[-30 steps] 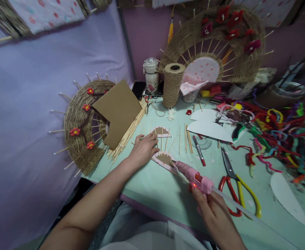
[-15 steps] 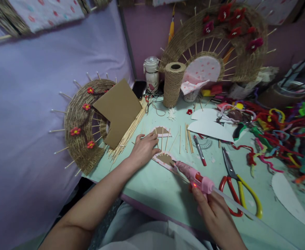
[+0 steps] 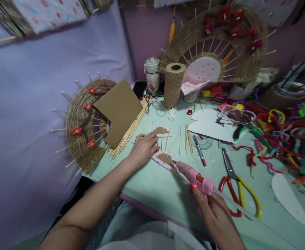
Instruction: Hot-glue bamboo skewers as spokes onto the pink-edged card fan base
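In my right hand (image 3: 214,211) is a pink hot glue gun (image 3: 194,176), its red light lit and a long clear glue stick (image 3: 246,211) out of its back. The nozzle meets the right side of a small cardboard half-disc (image 3: 165,159) edged with spotted fabric. Thin wooden sticks (image 3: 162,142) run from its curved edge toward a second half-disc (image 3: 163,131) behind it. My left hand (image 3: 143,150) lies over the left ends of both pieces, fingers forward and a little apart. What its fingertips press on is partly hidden.
Scissors (image 3: 231,173), a marker (image 3: 199,151) and white paper half-circles (image 3: 211,131) lie to the right. Tangled pipe cleaners (image 3: 279,139) cover the far right. A twine spool (image 3: 173,85) and bottle (image 3: 151,74) stand behind. Cardboard (image 3: 123,111) lies over a stick bundle (image 3: 130,130) at left.
Almost nothing differs. The glue gun and both hands hold nearly the same place, and the view has shifted very slightly.
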`<move>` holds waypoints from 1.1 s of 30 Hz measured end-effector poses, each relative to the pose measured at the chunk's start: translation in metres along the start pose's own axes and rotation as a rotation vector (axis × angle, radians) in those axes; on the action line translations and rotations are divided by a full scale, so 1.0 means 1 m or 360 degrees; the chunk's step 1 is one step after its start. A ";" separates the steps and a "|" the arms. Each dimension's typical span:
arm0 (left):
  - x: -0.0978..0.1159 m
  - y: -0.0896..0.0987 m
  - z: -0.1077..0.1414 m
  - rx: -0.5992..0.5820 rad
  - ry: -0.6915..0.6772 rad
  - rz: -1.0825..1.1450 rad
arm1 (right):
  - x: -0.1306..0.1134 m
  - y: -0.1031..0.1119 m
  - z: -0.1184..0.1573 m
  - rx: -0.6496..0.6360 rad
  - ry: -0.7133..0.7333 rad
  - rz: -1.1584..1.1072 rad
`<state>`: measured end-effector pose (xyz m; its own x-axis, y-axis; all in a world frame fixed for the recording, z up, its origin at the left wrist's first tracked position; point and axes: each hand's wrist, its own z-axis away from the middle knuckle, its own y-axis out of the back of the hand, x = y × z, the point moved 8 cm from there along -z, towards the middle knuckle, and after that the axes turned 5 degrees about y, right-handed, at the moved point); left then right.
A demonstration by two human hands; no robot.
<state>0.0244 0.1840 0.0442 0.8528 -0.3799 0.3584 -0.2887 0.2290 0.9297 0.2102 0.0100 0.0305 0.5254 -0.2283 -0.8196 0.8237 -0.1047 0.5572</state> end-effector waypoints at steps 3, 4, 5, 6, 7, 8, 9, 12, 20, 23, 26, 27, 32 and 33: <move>-0.007 0.006 0.004 0.0066 0.0023 -0.0019 | 0.000 0.002 -0.001 0.0001 -0.0003 -0.0008; -0.012 0.008 0.005 0.0090 0.0051 -0.0032 | 0.000 0.002 -0.001 0.0008 0.0000 -0.0011; -0.017 0.011 0.006 0.0116 0.0084 -0.0046 | 0.001 0.002 0.000 0.0017 -0.0002 -0.0012; -0.024 0.015 0.007 0.0143 0.0119 -0.0061 | 0.002 0.002 0.000 0.0023 -0.0008 -0.0013; -0.030 0.018 0.008 0.0172 0.0154 -0.0075 | 0.004 0.002 0.001 0.0026 -0.0016 -0.0018; -0.037 0.022 0.009 0.0200 0.0187 -0.0086 | 0.006 0.001 0.001 0.0026 -0.0023 -0.0028; -0.043 0.026 0.010 0.0227 0.0219 -0.0096 | 0.008 -0.001 0.002 0.0027 -0.0031 -0.0042; -0.059 0.039 0.011 0.0276 0.0318 -0.0114 | 0.014 -0.004 0.004 0.0025 -0.0026 -0.0052; -0.064 0.049 -0.011 0.0151 0.0499 -0.0267 | 0.018 -0.009 0.005 -0.0032 -0.0010 0.0011; -0.055 0.040 -0.026 0.0002 0.0502 -0.0381 | 0.019 -0.008 0.004 -0.0099 -0.0003 0.0054; -0.050 0.031 -0.038 -0.0125 0.0580 -0.0479 | 0.021 -0.009 0.003 -0.0194 0.0030 0.0076; -0.050 0.029 -0.041 -0.0148 0.0609 -0.0495 | 0.023 -0.009 0.002 -0.0207 0.0028 0.0077; -0.049 0.020 -0.051 -0.0267 0.0711 -0.0529 | 0.026 -0.006 0.002 -0.0161 -0.0014 0.0114; -0.049 0.019 -0.052 -0.0278 0.0722 -0.0531 | 0.025 -0.007 0.002 -0.0161 -0.0011 0.0121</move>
<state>-0.0002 0.2535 0.0397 0.9973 -0.0442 -0.0590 0.0701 0.3216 0.9443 0.2177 0.0035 0.0064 0.5862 -0.2386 -0.7742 0.7988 0.0111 0.6014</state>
